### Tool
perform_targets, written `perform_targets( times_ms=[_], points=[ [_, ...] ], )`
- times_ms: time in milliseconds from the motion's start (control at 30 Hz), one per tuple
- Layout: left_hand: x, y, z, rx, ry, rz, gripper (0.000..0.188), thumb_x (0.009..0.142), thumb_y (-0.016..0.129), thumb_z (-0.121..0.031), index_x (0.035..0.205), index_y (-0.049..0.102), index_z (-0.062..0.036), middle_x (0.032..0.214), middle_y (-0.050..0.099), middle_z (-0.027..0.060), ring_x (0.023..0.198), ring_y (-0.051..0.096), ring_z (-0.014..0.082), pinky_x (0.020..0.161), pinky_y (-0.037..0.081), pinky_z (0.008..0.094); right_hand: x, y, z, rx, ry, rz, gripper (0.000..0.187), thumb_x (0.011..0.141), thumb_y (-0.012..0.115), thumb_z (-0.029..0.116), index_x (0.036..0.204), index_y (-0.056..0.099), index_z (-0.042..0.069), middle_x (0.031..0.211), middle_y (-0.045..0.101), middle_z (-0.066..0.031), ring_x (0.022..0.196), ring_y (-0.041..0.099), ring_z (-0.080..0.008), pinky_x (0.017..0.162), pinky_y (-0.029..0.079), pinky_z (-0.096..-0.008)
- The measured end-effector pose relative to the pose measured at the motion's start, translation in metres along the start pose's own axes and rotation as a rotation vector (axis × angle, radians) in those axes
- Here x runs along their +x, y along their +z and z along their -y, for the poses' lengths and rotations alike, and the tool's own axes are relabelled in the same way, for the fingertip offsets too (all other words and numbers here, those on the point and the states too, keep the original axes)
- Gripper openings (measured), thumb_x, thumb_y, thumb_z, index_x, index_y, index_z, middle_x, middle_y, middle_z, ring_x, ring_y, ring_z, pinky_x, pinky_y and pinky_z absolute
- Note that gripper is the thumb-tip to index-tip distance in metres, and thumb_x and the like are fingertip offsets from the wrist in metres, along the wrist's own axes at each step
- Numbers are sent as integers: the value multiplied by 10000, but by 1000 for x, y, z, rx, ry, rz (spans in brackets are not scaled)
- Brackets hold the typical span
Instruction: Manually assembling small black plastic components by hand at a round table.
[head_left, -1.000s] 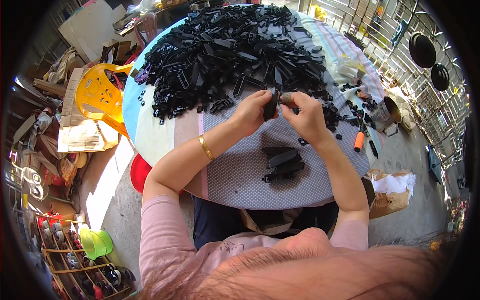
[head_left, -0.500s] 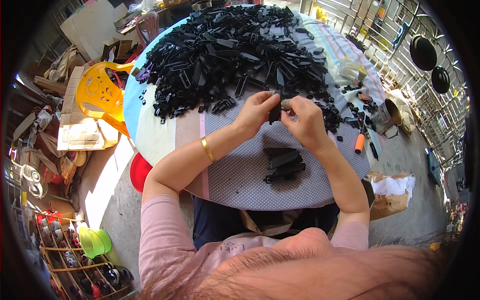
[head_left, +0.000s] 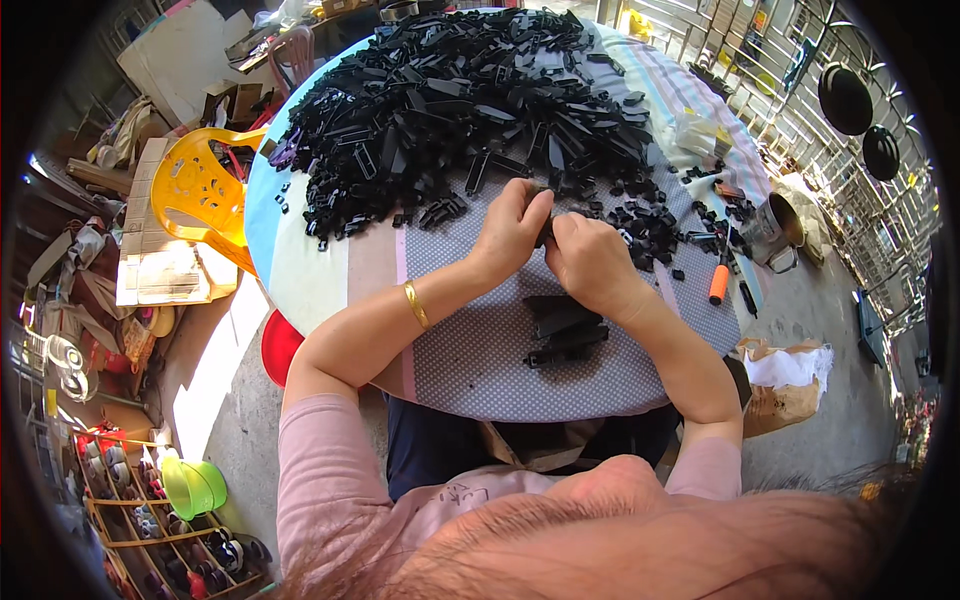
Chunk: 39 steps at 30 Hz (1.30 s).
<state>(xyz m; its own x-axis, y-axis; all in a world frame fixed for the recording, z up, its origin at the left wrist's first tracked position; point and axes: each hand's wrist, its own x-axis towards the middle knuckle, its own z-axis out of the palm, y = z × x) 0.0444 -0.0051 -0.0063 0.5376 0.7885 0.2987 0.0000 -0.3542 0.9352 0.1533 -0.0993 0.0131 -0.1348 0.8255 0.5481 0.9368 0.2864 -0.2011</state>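
Observation:
My left hand (head_left: 514,228) and my right hand (head_left: 592,258) meet over the round table, fingers closed around a small black plastic part (head_left: 545,232). Most of that part is hidden by my fingers. Just beyond them spreads a big heap of black plastic pieces (head_left: 440,110), some long and blade-shaped, others small clips. Nearer to me, below my right hand, a few long black plastic pieces (head_left: 566,328) lie together in a small stack on the dotted tablecloth (head_left: 460,350).
On the table's right lie an orange-handled tool (head_left: 719,284), loose black bits and a metal mug (head_left: 775,235). A yellow plastic chair (head_left: 205,185) and a red stool (head_left: 280,347) stand at the left. A paper bag (head_left: 785,385) sits on the floor at right.
My right hand has turned and closed in against my left, its fingers curling over the black part. That part now shows less than before. The stack near me has not visibly moved.

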Motion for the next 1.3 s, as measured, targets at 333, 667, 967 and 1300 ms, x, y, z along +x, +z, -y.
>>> perform_targets(
  times_ms=[333,667,967,1300],
  points=[
    [6,-5,2,44,56,-129,297,869,544,-236,988,506,34,746,602,108,631,562,147,562,453,285,0,0,0,272,67,87,159,729,553,110,811,542,-25,779,577,-182,679,577,-331,624,464,-391],
    [13,-21,-19,355,-105,824,423,851,542,-441,899,673,-42,801,647,121,696,594,242,625,461,345,-10,-33,-114,-3,414,10,188,754,600,148,901,661,47,800,625,-127,753,600,-280,672,467,-343],
    [50,-63,22,1010,142,-47,364,709,695,-208,956,539,9,901,609,175,869,557,322,766,459,385,13,11,-89,-273,186,49,167,740,637,209,828,655,68,786,596,-80,810,567,-272,705,470,-361],
    [43,-45,13,-315,-239,208,298,859,581,-161,1114,543,-12,936,591,24,826,567,105,708,484,248,5,-9,-90,113,437,-184,257,740,556,30,985,626,-8,818,654,-152,733,644,-215,706,507,-273]
  ],
)
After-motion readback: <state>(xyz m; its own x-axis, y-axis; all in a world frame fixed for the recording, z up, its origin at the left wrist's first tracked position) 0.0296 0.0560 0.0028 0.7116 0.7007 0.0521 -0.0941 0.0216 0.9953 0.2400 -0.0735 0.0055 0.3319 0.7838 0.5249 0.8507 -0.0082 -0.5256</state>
